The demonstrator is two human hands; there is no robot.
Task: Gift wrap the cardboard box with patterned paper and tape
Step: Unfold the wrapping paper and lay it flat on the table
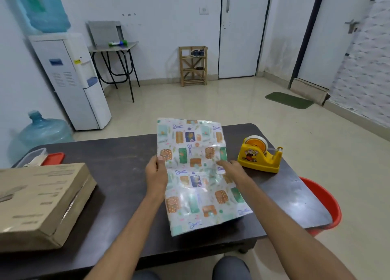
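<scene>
On dark table (118,174), centre: patterned paper (196,174) is lying creased, far half rising upright; left hand (156,173) is gripping its left edge, right hand (233,170) is pinching its right edge. Well to the left, cardboard box (42,199) is sitting; near right, yellow tape dispenser (260,156) is standing.

1. We see the patterned paper (196,174) straight ahead: a glossy white sheet, creased, printed with orange, green and blue motifs. Its 12 o'clock half lifts up; its 6 o'clock end lies flat.
2. The cardboard box (40,199), brown, flat and closed, lies at our 9 o'clock.
3. The tape (256,141) sits in a yellow dispenser (259,159), at the paper's 2 o'clock.
</scene>
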